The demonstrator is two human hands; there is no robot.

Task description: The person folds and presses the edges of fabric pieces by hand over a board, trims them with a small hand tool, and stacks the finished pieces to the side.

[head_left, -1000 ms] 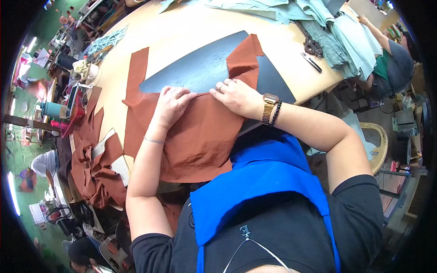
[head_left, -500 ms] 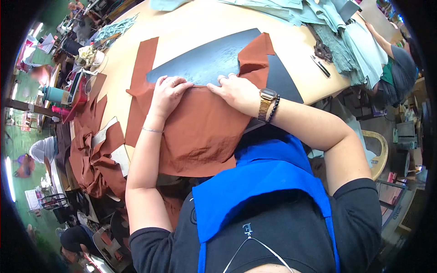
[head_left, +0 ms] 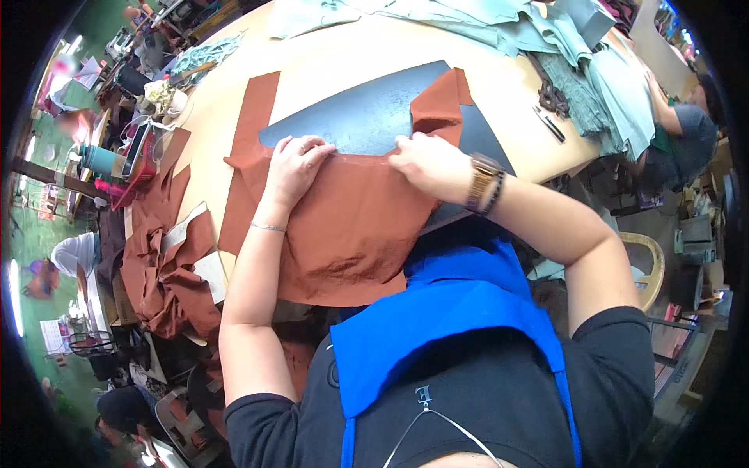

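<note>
A rust-brown fabric piece (head_left: 351, 226) lies over a dark blue-grey board (head_left: 351, 117) on the table and hangs toward my body. My left hand (head_left: 296, 168) is closed on the left end of the fabric's upper edge, fingers curled together. At the right end of that edge, my right hand (head_left: 434, 166) pinches the fabric between thumb and fingers. Between the two hands the edge runs in a shallow curve. Just beyond my right hand, a folded flap of the same fabric (head_left: 438, 97) rests on the board.
Pale green cloth pieces (head_left: 484, 27) lie along the far side of the table (head_left: 312, 54). A pen-like black tool (head_left: 549, 125) is at the right. More brown fabric (head_left: 168, 277) is heaped at the left. Another person (head_left: 686, 129) is at the right edge.
My right hand has turned and its fingers have drawn together at the fabric's edge. The edge between my hands now lies flatter and more curved. The whole view has shifted slightly.
</note>
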